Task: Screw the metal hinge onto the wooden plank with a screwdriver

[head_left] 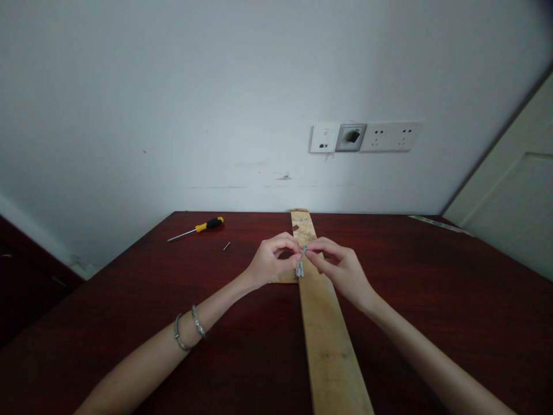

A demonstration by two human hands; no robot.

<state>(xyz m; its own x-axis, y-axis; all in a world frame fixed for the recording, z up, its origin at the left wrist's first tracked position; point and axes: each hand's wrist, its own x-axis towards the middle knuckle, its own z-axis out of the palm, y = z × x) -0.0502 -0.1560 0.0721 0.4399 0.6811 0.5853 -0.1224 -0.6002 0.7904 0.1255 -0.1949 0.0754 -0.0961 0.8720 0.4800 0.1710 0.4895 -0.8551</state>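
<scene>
a yellow and black screwdriver (196,229) lies far back on the left of the dark red table (129,323). a small screw (226,246) lies near it, a bit to the right. two bracelets (188,329) sit on the left wrist. the left hand (271,260) pinches one side of a small metal hinge (300,262) with its fingertips. the hinge is up off the table, between both hands, just above a long wooden board (328,334). the right hand (337,266) pinches the other side of the hinge. plug sockets (391,136) sit on the white wall.
</scene>
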